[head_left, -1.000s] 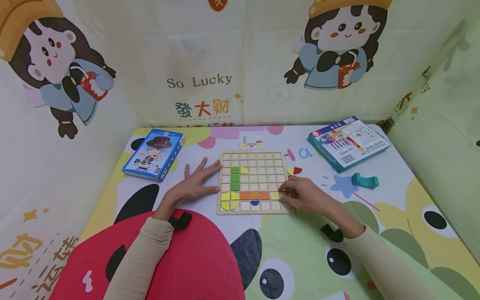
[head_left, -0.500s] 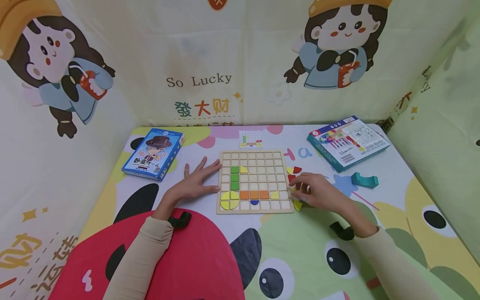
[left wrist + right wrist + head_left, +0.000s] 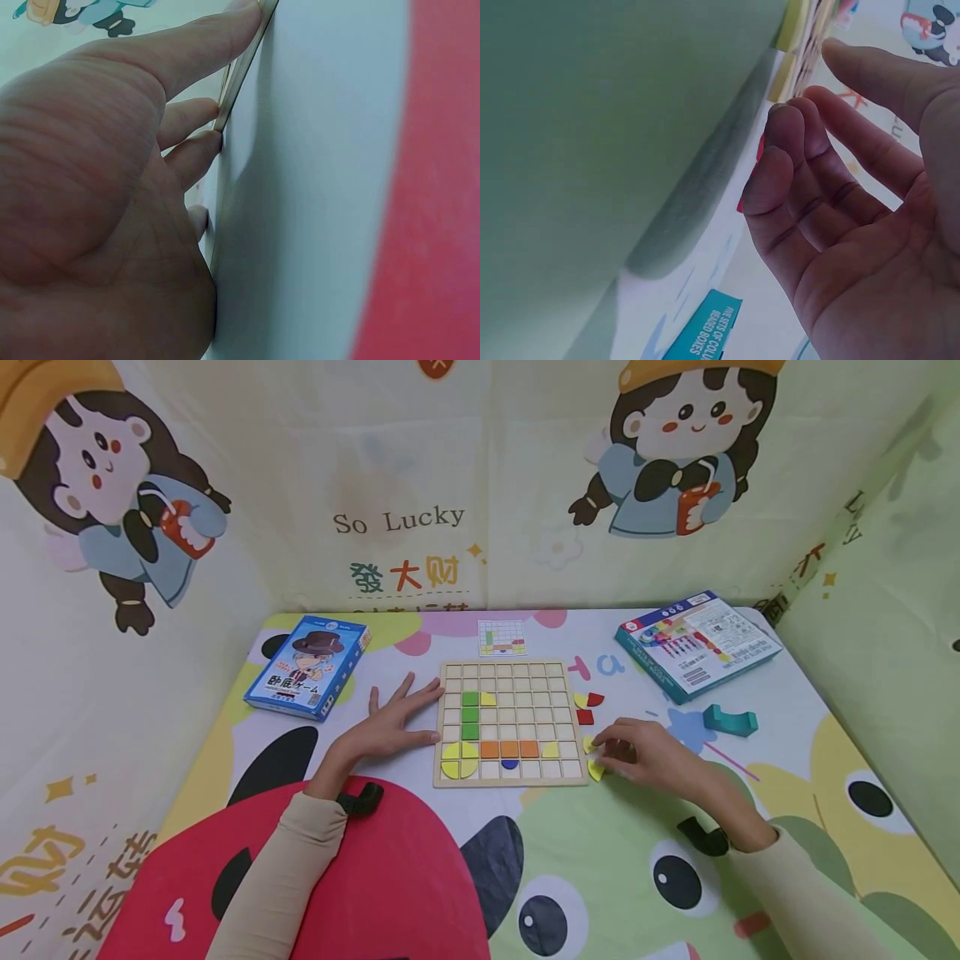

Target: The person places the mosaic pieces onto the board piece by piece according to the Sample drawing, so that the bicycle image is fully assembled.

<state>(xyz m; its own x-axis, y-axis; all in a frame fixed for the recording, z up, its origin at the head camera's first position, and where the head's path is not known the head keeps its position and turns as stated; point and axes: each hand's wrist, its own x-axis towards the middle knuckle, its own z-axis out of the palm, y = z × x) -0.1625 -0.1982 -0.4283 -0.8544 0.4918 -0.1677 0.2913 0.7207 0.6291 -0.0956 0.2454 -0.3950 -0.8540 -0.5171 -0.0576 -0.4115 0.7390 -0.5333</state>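
A square wooden grid board (image 3: 480, 782) lies flat on the table. In its cells sit green squares (image 3: 470, 715), orange squares (image 3: 509, 750), a yellow circle of quarter pieces (image 3: 460, 761), a blue half-round (image 3: 510, 764) and single yellow pieces (image 3: 550, 750). My left hand (image 3: 390, 725) rests with spread fingers against the board's left edge; the left wrist view shows its thumb (image 3: 217, 45) on that edge. Right of the board my right hand (image 3: 648, 756) hovers with loosely bent fingers beside two yellow quarter pieces (image 3: 596, 770). A gap shows between its thumb (image 3: 870, 71) and fingers, holding nothing.
Beyond those lie a red square (image 3: 585, 717) and a red quarter piece (image 3: 596, 700). A pattern card (image 3: 502, 638) is behind the board. A blue box (image 3: 307, 668) stands left, a teal-edged box (image 3: 697, 647) right, near a teal curved block (image 3: 730, 722).
My right hand has let go of the yellow piece at the board's right side and moved right, off the board, to the loose yellow pieces. My left hand has stayed in place.
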